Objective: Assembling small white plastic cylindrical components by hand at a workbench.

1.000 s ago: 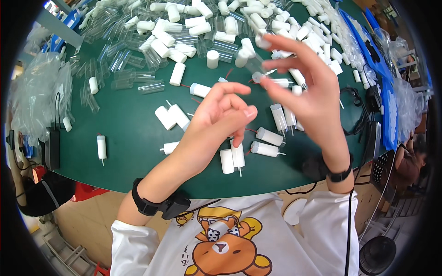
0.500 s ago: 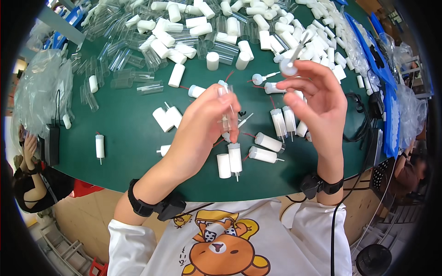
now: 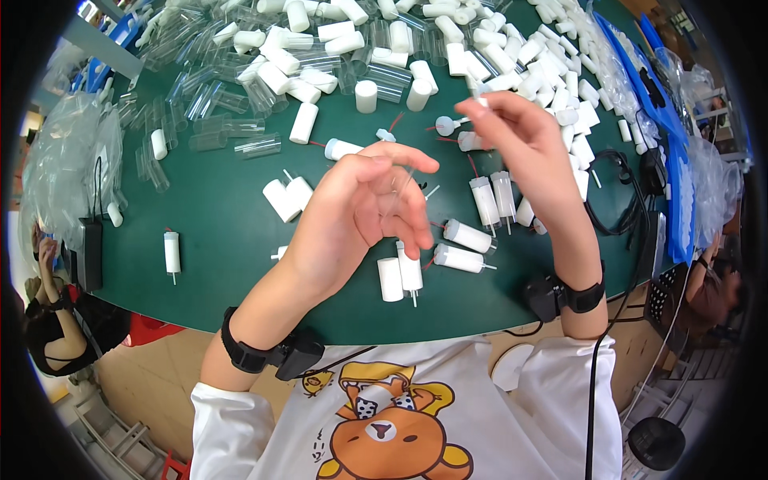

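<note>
A green table [image 3: 224, 248] spans most of the frame, its curved near edge running across the lower middle. Below it, at the bottom centre, is the wearer's white shirt [image 3: 512, 424] with a cartoon bear print. White cylinders [image 3: 276, 78] are heaped along the top, mixed at the upper left with loose clear tubes [image 3: 258, 145]. A crumpled plastic bag [image 3: 68, 172] fills the left edge. The left hand [image 3: 352, 200], just left of centre, is half curled with fingers spread, loosely holding a faint clear tube [image 3: 398, 186] against them. The right hand [image 3: 528, 144], right of centre and higher, is blurred; its thumb and forefinger come together by a small white bit [image 3: 482, 102], but I cannot tell whether they grip it. Capped cylinders [image 3: 484, 202] lie at centre right, some trailing red wires. Smallest, a pale round cap [image 3: 445, 126] lies left of the right hand.
</note>
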`<state>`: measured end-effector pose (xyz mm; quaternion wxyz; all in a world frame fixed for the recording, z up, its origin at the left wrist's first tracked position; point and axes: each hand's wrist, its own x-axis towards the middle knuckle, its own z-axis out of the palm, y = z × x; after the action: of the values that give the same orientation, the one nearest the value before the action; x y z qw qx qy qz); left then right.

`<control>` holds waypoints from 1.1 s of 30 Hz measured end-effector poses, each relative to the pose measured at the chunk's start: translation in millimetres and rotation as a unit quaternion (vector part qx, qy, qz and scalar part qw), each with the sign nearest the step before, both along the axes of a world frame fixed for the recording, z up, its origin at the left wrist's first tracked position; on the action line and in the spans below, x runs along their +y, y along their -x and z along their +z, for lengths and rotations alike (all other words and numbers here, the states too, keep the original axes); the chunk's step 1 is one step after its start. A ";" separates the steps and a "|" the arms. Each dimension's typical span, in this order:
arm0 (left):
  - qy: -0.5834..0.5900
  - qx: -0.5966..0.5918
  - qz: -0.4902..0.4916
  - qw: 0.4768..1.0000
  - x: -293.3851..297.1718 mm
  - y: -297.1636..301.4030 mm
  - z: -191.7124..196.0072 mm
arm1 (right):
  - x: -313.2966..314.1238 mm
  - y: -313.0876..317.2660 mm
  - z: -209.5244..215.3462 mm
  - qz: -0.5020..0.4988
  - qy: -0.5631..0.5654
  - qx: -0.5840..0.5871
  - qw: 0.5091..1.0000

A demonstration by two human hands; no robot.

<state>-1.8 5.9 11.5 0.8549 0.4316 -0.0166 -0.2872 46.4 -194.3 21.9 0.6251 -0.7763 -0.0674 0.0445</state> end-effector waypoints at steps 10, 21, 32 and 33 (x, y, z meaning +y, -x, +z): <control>0.049 0.027 -0.020 0.998 -2.4 0.9 -2.2 | 23.6 -21.9 -15.1 0.094 0.263 -0.211 0.937; 0.086 0.050 -0.007 0.995 -1.8 0.4 -4.9 | 18.4 9.3 23.5 0.089 0.183 -0.270 0.941; 0.050 -0.002 0.023 0.998 -3.3 0.7 -2.2 | 4.4 39.8 38.8 0.252 0.156 -0.281 0.913; 0.050 -0.005 0.030 0.998 -3.5 1.2 -2.0 | 1.8 38.8 38.0 0.258 0.135 -0.270 0.918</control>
<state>-3.0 2.5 9.5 0.8837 0.3900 -0.0227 -0.2580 7.6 -192.4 59.9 0.4390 -0.7918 -0.4246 0.0020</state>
